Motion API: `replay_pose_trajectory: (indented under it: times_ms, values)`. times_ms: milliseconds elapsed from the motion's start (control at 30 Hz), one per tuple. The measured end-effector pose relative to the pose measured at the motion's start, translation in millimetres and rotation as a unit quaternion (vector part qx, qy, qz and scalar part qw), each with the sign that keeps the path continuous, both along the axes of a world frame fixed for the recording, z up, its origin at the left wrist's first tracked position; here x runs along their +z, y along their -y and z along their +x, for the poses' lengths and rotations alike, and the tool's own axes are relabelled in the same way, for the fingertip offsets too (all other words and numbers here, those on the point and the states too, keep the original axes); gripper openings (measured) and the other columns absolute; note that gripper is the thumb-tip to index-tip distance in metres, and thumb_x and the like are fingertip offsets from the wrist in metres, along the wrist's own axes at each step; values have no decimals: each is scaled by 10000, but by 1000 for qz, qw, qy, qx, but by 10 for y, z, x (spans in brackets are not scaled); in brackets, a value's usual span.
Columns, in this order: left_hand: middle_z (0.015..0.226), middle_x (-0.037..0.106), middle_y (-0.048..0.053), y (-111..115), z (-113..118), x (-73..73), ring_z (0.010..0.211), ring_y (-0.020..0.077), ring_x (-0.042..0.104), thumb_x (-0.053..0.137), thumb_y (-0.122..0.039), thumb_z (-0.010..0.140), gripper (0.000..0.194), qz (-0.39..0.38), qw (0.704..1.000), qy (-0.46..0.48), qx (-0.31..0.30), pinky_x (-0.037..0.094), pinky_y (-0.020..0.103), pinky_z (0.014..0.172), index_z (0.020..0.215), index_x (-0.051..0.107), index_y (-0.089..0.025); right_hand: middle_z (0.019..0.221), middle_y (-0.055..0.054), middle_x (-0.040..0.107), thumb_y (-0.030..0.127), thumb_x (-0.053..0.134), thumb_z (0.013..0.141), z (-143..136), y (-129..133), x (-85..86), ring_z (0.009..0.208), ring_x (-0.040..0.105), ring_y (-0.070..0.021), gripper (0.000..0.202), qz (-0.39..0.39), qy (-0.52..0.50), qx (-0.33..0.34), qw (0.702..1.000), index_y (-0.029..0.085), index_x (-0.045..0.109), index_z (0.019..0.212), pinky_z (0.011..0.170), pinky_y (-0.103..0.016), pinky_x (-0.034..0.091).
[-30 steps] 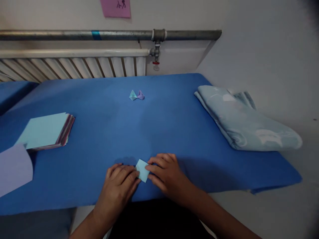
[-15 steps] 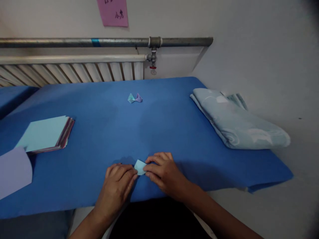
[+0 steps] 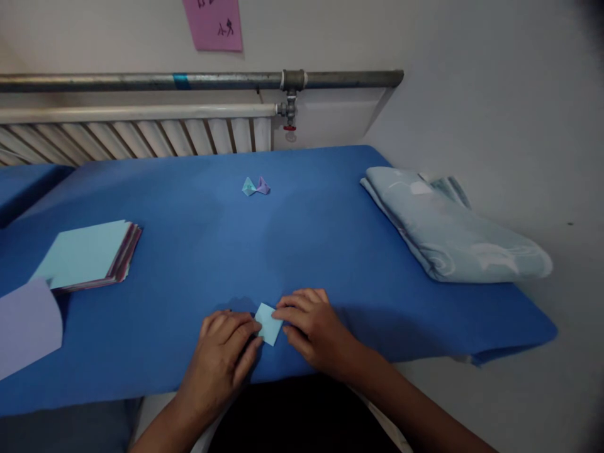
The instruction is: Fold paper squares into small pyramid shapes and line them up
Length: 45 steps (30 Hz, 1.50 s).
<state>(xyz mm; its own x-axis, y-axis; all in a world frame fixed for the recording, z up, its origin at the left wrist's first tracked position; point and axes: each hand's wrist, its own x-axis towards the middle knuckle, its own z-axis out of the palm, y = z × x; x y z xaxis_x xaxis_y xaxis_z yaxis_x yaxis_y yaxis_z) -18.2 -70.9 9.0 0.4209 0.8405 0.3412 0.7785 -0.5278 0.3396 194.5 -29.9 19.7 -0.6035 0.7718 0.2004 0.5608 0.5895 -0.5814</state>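
A small light-blue folded paper square (image 3: 270, 324) lies near the front edge of the blue-covered table, turned so one corner points away from me. My left hand (image 3: 224, 349) is closed on its left side, thumb and fingertips at the edge. From the right, my right hand (image 3: 316, 327) holds the opposite side, index fingertip on the paper and thumb close to its lower right edge. Farther back sits a small folded paper bow shape (image 3: 255, 186), one half light blue and the other purple.
A stack of coloured paper (image 3: 87, 251) lies at the left, with a purple sheet (image 3: 28, 327) by its front. At the right is a folded pale-green patterned cloth (image 3: 453, 233). Behind the blue table surface (image 3: 202, 251) run a radiator (image 3: 155, 135) and a metal pipe (image 3: 117, 82).
More of the light-blue paper's face now shows, including its lower corner. My right thumb has shifted off the paper toward the right; my left thumb has moved slightly lower.
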Motion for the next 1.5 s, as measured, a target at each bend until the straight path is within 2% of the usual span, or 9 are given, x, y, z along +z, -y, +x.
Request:
replay_pose_trajectory:
  times_ms: [100, 233, 367, 567, 900, 1067, 1233, 1400, 1500]
  values:
    - [1013, 658, 59, 19, 24, 21, 940, 217, 584, 535, -242, 884, 187, 1, 1000, -16, -3, 392, 413, 882, 1053, 600, -195, 1130, -44, 628, 116, 594, 825, 11, 4, 9, 1023, 505, -208, 310, -11, -2, -15, 1000, 220, 604, 1117, 869, -366, 305]
    - [996, 657, 87, 26, 116, 28, 916, 241, 580, 581, -268, 856, 205, 32, 999, -29, 20, 403, 417, 847, 1029, 599, -160, 1134, -65, 626, 167, 590, 847, 8, -7, -5, 1021, 517, -214, 271, -5, 9, -24, 1000, 212, 611, 1113, 856, -370, 315]
    - [935, 675, 83, 10, 194, 11, 861, 231, 593, 544, -251, 882, 169, 79, 995, -43, 38, 396, 421, 855, 999, 605, -145, 1082, -56, 647, 184, 550, 882, 0, -23, -32, 992, 528, -208, 211, -5, 2, -25, 1000, 219, 630, 1075, 848, -371, 318]
    - [925, 689, 78, 25, 213, -34, 844, 223, 613, 469, -153, 905, 191, 117, 989, -83, 33, 396, 423, 861, 1025, 616, -139, 1108, -52, 636, 114, 551, 838, -5, -30, -21, 983, 518, -209, 285, -1, 10, -12, 1000, 216, 611, 1097, 838, -367, 312]
    - [984, 667, 80, 30, 175, 164, 883, 228, 596, 512, -238, 886, 221, -5, 999, -29, 31, 424, 429, 835, 1078, 596, -169, 1012, -38, 656, 116, 535, 835, -69, -69, 70, 877, 533, -183, 204, 2, 25, -13, 1000, 203, 639, 987, 787, -338, 322]
    - [958, 670, 66, 1, 191, 71, 850, 233, 602, 503, -191, 880, 180, -19, 997, -33, 70, 451, 409, 760, 1014, 622, -199, 990, -41, 660, 153, 553, 832, -104, -76, 68, 887, 533, -198, 224, -8, 33, -38, 999, 197, 627, 1039, 799, -342, 321]
    - [1097, 639, 114, -48, 176, -20, 951, 275, 592, 567, -217, 830, 315, -33, 994, -10, 104, 474, 456, 795, 1141, 555, -173, 966, -53, 649, 151, 578, 795, -153, -66, 111, 877, 528, -214, 288, -22, 64, -49, 996, 189, 613, 1078, 792, -351, 321]
    - [1065, 657, 95, -215, 169, 16, 962, 256, 609, 578, -103, 714, 496, -92, 991, 41, 83, 500, 448, 827, 1201, 520, -181, 931, -70, 655, 150, 609, 736, -207, -77, 121, 846, 528, -226, 347, -23, 85, -74, 993, 161, 613, 1083, 784, -365, 326]
    - [931, 678, 57, -341, 156, 103, 840, 222, 634, 584, -104, 656, 497, -150, 985, 56, 58, 528, 370, 725, 1141, 559, -211, 907, -56, 659, 128, 604, 722, -213, -85, 101, 843, 532, -216, 377, -37, 69, -80, 994, 163, 608, 1097, 791, -363, 330]
